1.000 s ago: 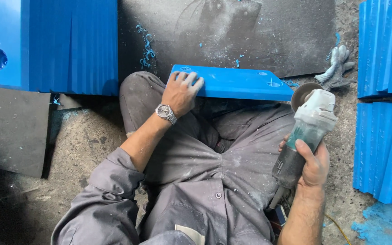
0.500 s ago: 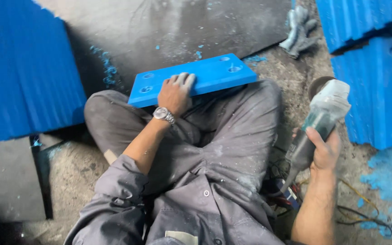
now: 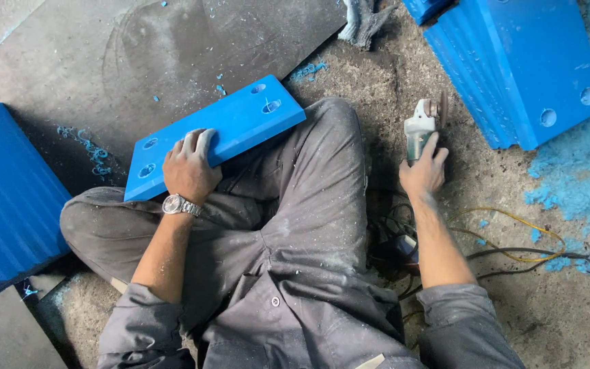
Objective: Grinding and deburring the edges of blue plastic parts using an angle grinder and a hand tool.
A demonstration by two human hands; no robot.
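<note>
I sit cross-legged on the floor in grey work clothes. My left hand (image 3: 189, 167), with a wristwatch, rests flat on a blue plastic plate (image 3: 240, 123) that lies tilted across my knees and has several holes near its ends. My right hand (image 3: 423, 171) is wrapped around the body of a pale angle grinder (image 3: 419, 126), which lies low on the dirty floor to the right of my knee, its disc pointing away from me.
Stacks of blue plates stand at the left (image 3: 5, 198) and upper right (image 3: 520, 68). A dark sheet (image 3: 172, 48) covers the floor ahead. Cables (image 3: 513, 253) trail at the right. Blue shavings (image 3: 575, 184) lie at the far right; a grey glove (image 3: 363, 20) lies at the top.
The plate has swung from edge-on to lying flat and tilted over my knees. My right hand has lowered the grinder from mid-air down to the floor.
</note>
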